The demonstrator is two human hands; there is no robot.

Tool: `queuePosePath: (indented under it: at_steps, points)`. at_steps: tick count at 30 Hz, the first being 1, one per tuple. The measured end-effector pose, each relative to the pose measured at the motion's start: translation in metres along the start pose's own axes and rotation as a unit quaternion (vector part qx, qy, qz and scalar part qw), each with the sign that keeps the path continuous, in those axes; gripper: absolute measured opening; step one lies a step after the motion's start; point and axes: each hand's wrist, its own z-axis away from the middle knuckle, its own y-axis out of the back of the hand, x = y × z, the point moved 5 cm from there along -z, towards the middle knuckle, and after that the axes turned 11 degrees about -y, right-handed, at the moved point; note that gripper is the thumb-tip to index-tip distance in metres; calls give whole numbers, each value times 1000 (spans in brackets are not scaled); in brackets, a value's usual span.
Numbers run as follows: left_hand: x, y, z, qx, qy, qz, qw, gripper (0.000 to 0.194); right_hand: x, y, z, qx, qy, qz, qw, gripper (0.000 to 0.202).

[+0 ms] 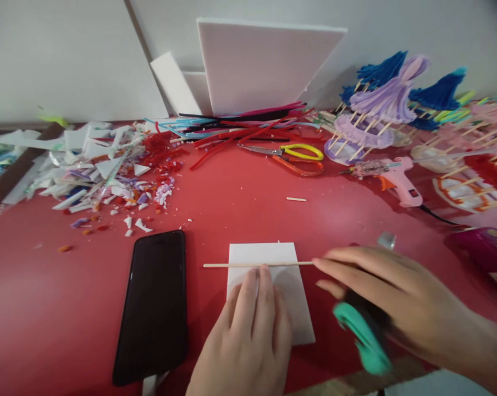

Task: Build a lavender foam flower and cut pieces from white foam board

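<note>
At the bottom centre of the frame, the left hand [246, 335] lies over a small white board [300, 324], its middle fingertips on a thin wooden stick [219, 265], probably to stop it rolling. The stick crosses the board near its far edge and overhangs both sides, which seems to leave its ends easy to reach. That grip is unclenched, pressing from above with fingers together. The right hand [380, 280] has its fingertips at the stick's right end, thumb spread apart below; whether its grip also holds the blurred green handle [362, 338] under the palm, I cannot tell. Left of them on the red tabletop [232, 203] lies a phone [152, 308]; scraps [95, 170] fill the upper left, scissors [279, 152] lie upper centre, and a glue gun [399, 175] sits upper right.
</note>
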Motion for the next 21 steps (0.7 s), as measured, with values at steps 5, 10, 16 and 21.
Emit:
queuePosePath:
  at_steps: [5, 10, 16, 21]
  points:
    - [-2, 5, 4, -26, -9, -2, 1000, 38, -34, -26, -31, 8, 194, 221, 956, 38]
    - [-2, 5, 10, -50, -3, -15, 999, 40, -36, -22, -25, 16, 200, 230, 952, 34]
    - [-3, 5, 7, -32, 4, -12, 999, 40, -38, -24, -19, 22, 221, 217, 951, 33]
    - [1, 9, 7, -17, -17, -21, 999, 36, -37, -23, -16, 29, 239, 211, 947, 30]
